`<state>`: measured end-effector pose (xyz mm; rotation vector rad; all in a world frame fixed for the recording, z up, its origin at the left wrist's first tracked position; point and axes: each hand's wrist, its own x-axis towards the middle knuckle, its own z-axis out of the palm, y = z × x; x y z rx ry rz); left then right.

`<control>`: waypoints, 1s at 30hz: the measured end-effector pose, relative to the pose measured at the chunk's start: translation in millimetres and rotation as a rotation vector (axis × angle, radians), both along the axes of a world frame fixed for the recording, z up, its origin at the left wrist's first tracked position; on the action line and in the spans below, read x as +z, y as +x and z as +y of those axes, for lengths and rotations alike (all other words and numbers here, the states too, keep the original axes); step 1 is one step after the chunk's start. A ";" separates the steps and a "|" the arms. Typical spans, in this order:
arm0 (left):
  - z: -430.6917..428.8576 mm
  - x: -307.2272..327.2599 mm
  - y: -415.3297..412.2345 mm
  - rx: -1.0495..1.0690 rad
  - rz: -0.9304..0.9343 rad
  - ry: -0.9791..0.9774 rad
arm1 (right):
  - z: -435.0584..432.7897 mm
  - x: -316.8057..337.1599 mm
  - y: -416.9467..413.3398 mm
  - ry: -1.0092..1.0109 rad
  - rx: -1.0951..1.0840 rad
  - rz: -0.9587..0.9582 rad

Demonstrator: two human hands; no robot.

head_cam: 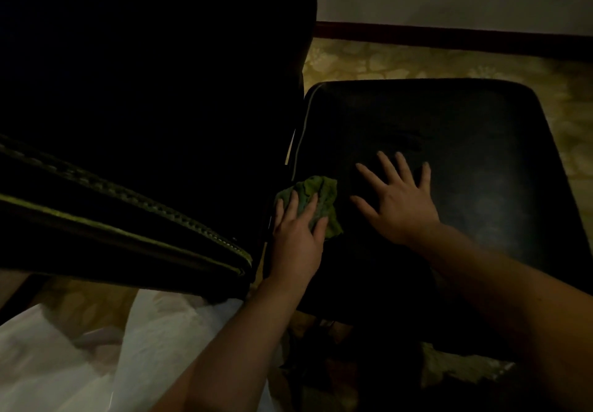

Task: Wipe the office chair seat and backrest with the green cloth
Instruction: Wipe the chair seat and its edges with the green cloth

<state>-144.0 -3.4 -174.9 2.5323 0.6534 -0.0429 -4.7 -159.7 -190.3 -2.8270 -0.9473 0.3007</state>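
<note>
The black office chair seat (465, 155) fills the right half of the dim view, and its tall black backrest (144, 91) rises on the left. A crumpled green cloth (316, 192) lies on the seat's left edge, right by the gap to the backrest. My left hand (296, 235) presses down on the cloth with its fingers curled over it. My right hand (398, 200) rests flat on the seat just to the right of the cloth, fingers spread, holding nothing.
A patterned yellowish floor (417, 62) shows beyond the seat, ending at a dark red skirting board (449, 38) under a pale wall. White fabric (96, 363) lies at the lower left below the backrest. Dark, unclear items sit under the seat's near edge.
</note>
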 end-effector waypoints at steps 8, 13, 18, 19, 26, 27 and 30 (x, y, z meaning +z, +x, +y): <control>3.0 -0.9 12.3 -0.024 0.027 0.039 | 3.9 -14.3 14.0 0.016 -0.037 -0.082; 7.5 -0.8 38.4 -0.013 0.038 0.044 | 4.6 -14.9 12.6 0.052 -0.072 -0.103; 8.5 -0.3 55.6 0.010 0.044 0.057 | 4.4 -19.3 13.6 0.057 -0.075 -0.117; 7.8 -0.8 54.1 0.012 0.034 0.050 | 3.9 -19.3 14.2 0.061 -0.072 -0.114; -2.7 -4.9 24.4 0.041 0.012 0.061 | 4.4 -19.4 13.3 0.046 -0.080 -0.113; -3.1 -4.6 23.6 0.042 0.018 0.066 | 4.5 -19.4 13.6 0.043 -0.076 -0.111; -0.9 -3.0 30.3 0.042 0.036 0.049 | 3.7 -19.7 14.1 0.038 -0.063 -0.117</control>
